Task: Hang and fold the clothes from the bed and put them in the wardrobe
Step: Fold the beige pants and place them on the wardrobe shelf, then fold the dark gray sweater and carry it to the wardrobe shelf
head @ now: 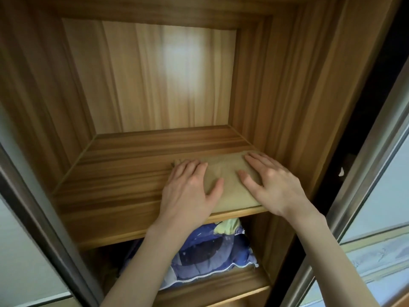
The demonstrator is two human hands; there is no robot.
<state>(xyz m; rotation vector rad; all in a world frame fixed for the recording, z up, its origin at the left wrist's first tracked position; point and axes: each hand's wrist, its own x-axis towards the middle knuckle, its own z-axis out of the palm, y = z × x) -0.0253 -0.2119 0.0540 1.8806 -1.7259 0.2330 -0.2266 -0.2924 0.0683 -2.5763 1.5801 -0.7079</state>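
A folded tan garment (230, 178) lies flat on the right half of a wooden wardrobe shelf (110, 185), its near edge at the shelf's front lip. My left hand (190, 189) presses flat on the garment's left side with straight fingers. My right hand (274, 182) presses flat on its right side, fingers spread. Both hands cover much of the cloth.
The wardrobe compartment has wooden side walls and a back panel (155, 74). On the shelf below lies a blue patterned bundle of fabric (212, 253). Sliding door frames (363, 165) with pale panels stand at both sides.
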